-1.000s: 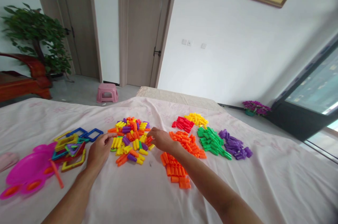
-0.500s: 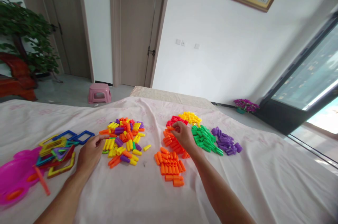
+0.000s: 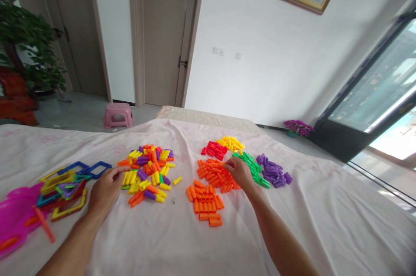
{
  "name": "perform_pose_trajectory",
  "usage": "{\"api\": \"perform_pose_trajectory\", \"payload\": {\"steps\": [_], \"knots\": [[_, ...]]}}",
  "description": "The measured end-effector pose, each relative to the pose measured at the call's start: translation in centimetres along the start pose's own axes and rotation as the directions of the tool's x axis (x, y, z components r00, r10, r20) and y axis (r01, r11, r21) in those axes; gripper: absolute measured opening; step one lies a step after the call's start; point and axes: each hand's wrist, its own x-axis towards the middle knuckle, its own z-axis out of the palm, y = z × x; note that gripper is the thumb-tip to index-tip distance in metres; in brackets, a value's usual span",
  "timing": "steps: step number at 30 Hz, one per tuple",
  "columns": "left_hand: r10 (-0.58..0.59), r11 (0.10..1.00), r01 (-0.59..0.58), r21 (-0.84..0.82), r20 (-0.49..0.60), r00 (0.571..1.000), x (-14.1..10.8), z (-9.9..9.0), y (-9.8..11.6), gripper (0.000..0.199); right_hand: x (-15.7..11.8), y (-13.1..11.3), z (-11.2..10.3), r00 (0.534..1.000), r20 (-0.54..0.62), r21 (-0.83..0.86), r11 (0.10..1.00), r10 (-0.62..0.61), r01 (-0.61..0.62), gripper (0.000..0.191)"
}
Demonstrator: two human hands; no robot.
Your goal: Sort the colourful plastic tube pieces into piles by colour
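Observation:
My left hand [image 3: 105, 186] is at the left edge of a mixed pile of plastic tube pieces [image 3: 146, 172], orange, yellow, purple and green. Its fingers are bent together beside the pile; whether a piece is between them is hidden. My right hand [image 3: 241, 173] hovers at the right side of a loose heap of orange tube pieces [image 3: 211, 171], fingertips bent down and close together, their contents not visible. Its back partly covers a pile of green pieces [image 3: 251, 165]. Nearer to me lies a group of orange pieces [image 3: 206, 202], some in a row.
Red pieces [image 3: 214, 149], yellow pieces [image 3: 231, 143] and purple pieces [image 3: 273, 171] lie in separate piles on the pale tablecloth [image 3: 156, 241]. Left of my left hand are coloured frame-shaped tiles [image 3: 65, 185] and a magenta plastic tray [image 3: 16, 211]. A pink stool [image 3: 118, 115] stands beyond.
My right hand has moved right, from the left part of the orange heap near the red pieces to its right side. My left hand stays by the mixed pile. The view has shifted slightly.

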Motion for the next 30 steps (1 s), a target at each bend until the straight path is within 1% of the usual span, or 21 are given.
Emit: {"api": "perform_pose_trajectory", "payload": {"steps": [2, 4, 7, 9, 11, 14, 16, 17, 20, 22, 25, 27, 30], "knots": [[0.001, 1.0, -0.001, -0.009, -0.004, 1.0, 0.0, 0.0, 0.1, 0.037, -0.2, -0.4, -0.6, 1.0, 0.008, -0.014, 1.0, -0.008, 0.008, 0.023], [0.0, 1.0, 0.0, -0.029, -0.005, 1.0, 0.0, 0.0, 0.2, 0.036, -0.4, -1.3, -0.9, 1.0, -0.014, 0.007, 1.0, -0.014, 0.014, 0.027], [0.005, 0.998, -0.006, -0.059, -0.011, 1.0, -0.1, -0.2, 0.6, 0.036, -0.6, -4.3, -0.3, 0.994, -0.052, 0.12, 0.988, -0.092, 0.098, 0.027], [0.005, 0.997, -0.006, -0.076, -0.013, 1.0, -0.1, -0.2, 0.8, 0.036, -0.7, -7.2, 0.9, 0.984, -0.022, 0.21, 0.962, -0.174, 0.175, 0.024], [-0.001, 0.996, 0.0, -0.092, -0.009, 1.0, -0.2, -0.3, 0.9, 0.037, -0.7, -10.6, 2.5, 0.965, 0.052, 0.283, 0.93, -0.258, 0.234, 0.019], [-0.005, 0.994, 0.004, -0.107, -0.004, 1.0, -0.1, -0.2, 0.9, 0.038, -0.5, -15.6, 5.5, 0.921, 0.169, 0.306, 0.907, -0.351, 0.29, 0.014], [-0.009, 0.994, 0.008, -0.113, -0.011, 1.0, -0.1, -0.2, 0.9, 0.037, -0.1, -18.5, 7.3, 0.908, 0.219, 0.264, 0.918, -0.358, 0.298, 0.015], [-0.012, 0.993, 0.011, -0.117, -0.014, 1.0, -0.1, -0.1, 0.9, 0.037, 0.0, -19.8, 8.1, 0.909, 0.232, 0.237, 0.927, -0.346, 0.292, 0.018], [-0.021, 0.991, 0.018, -0.129, -0.02, 1.0, 0.0, -0.1, 0.8, 0.036, 0.5, -22.9, 10.1, 0.933, 0.238, 0.162, 0.958, -0.27, 0.236, 0.034], [-0.02, 0.991, 0.018, -0.132, -0.02, 1.0, 0.0, 0.0, 0.8, 0.036, 0.6, -24.1, 11.1, 0.946, 0.242, 0.108, 0.975, -0.217, 0.196, 0.043], [-0.014, 0.992, 0.011, -0.125, -0.022, 1.0, 0.0, 0.1, 0.6, 0.035, 0.7, -24.8, 11.7, 0.951, 0.249, 0.056, 0.983, -0.185, 0.177, 0.04], [-0.007, 0.993, 0.004, -0.119, -0.024, 1.0, 0.0, 0.1, 0.5, 0.035, 0.8, -24.4, 11.5, 0.949, 0.244, 0.087, 0.979, -0.198, 0.182, 0.036], [-0.004, 0.994, 0.001, -0.109, -0.022, 1.0, 0.0, 0.1, 0.5, 0.036, 1.2, -22.5, 10.2, 0.941, 0.222, 0.192, 0.957, -0.257, 0.216, 0.034]]}}
